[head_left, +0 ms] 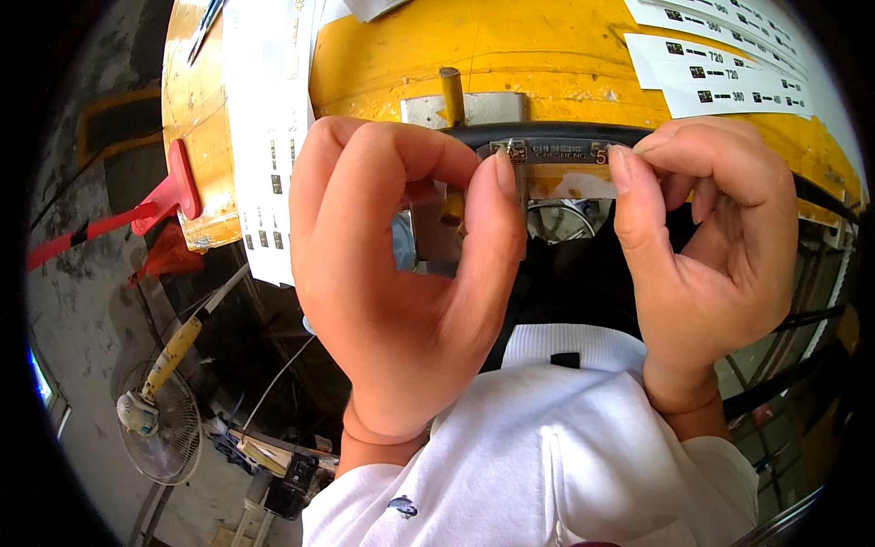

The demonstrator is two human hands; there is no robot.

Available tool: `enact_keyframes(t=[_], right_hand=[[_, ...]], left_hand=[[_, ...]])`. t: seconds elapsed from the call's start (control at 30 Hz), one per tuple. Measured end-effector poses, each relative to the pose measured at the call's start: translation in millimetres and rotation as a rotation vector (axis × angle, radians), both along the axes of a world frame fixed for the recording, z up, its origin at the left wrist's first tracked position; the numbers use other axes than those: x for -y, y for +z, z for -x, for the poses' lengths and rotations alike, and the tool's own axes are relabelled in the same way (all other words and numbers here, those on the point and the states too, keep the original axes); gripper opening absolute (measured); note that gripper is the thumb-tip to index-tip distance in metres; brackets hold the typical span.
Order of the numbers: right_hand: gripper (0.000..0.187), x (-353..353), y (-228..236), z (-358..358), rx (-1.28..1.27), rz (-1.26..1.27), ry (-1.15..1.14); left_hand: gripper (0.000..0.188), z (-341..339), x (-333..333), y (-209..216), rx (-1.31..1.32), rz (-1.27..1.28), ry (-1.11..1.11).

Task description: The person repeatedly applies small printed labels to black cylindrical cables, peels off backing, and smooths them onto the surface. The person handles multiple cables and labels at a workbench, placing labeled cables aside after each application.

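A small clear decal strip [563, 153] with dark printing is stretched between my two hands. My left hand [396, 264] pinches its left end between thumb and forefinger, the other fingers curled. At the right end, my right hand [715, 228] has it between thumb and forefinger. Directly behind the strip runs a smooth black curved bar [547, 131], like part of a rim; the strip lies over or against it, and I cannot tell whether it touches. My fingers hide parts of the bar.
The yellow worktable [519, 55] bears white label sheets [264, 100] at left and label strips [720, 68] at right. A metal block [497, 107] with a yellow post [451, 96] stands at the near edge. A red-handled tool [173, 191] and a fan [159, 424] are at left.
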State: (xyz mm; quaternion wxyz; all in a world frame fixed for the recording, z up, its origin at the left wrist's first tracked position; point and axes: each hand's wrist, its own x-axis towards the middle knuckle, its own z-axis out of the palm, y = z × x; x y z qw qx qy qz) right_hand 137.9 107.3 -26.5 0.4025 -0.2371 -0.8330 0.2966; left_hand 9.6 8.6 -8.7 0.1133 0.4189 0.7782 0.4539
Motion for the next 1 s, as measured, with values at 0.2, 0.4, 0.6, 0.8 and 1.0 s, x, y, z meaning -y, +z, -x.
enact_keyframes(t=[0.2, 0.4, 0.6, 0.8, 1.0], right_hand=[[0.035, 5, 2, 1, 0.044, 0.041, -0.100], [0.038, 7, 19, 8, 0.217, 0.134, -0.102], [0.041, 6, 5, -4, 0.097, 0.137, -0.043], [0.042, 6, 9, -5, 0.131, 0.159, -0.031], [0.039, 4, 10, -5, 0.146, 0.138, -0.017]], left_hand=[[0.016, 2, -1, 2, -0.004, 0.049, -0.001], [0.018, 4, 0, -1, -0.019, 0.069, -0.012], [0.018, 5, 1, 0, -0.032, 0.103, -0.023], [0.019, 7, 2, -2, -0.016, 0.071, -0.037], [0.019, 6, 3, -3, 0.000, 0.056, -0.043]])
